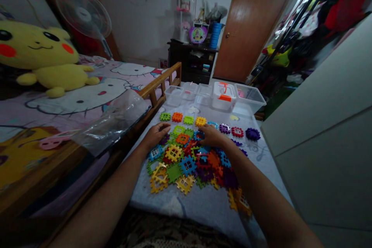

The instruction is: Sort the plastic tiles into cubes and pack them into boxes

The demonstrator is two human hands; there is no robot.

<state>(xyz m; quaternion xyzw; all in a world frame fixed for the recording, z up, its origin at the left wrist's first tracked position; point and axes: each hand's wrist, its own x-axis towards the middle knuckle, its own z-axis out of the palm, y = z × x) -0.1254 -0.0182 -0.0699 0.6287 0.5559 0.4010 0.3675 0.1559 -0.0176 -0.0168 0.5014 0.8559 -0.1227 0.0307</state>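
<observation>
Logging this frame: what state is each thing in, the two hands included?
tile pile: loose, jumbled.
tile row: separate pieces, side by side.
left hand: open, flat on the pile's edge.
right hand: fingers down on the pile, grip unclear.
latched box: lid shut.
clear tubs: uncovered.
fan: cannot tell if running.

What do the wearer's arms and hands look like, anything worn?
Both bare: left hand, right hand, no gloves. The left forearm and right forearm show no sleeves. No watch, ring or band seen, though the picture is dim.
</observation>
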